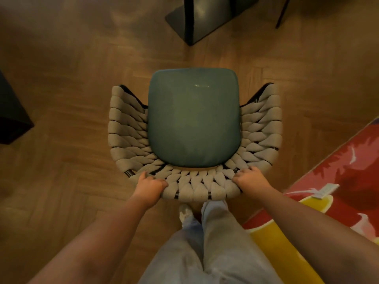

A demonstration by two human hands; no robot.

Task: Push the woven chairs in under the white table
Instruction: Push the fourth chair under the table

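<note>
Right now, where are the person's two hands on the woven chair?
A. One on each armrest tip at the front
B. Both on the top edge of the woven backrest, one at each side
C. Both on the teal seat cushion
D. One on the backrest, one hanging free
B: the left hand and the right hand both grip the rim of the woven chair backrest, on either side of the teal cushion.

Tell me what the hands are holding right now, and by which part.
Both hold the woven chair by the top rim of its curved backrest: the left hand grips the rim's left side, the right hand its right side.
</note>
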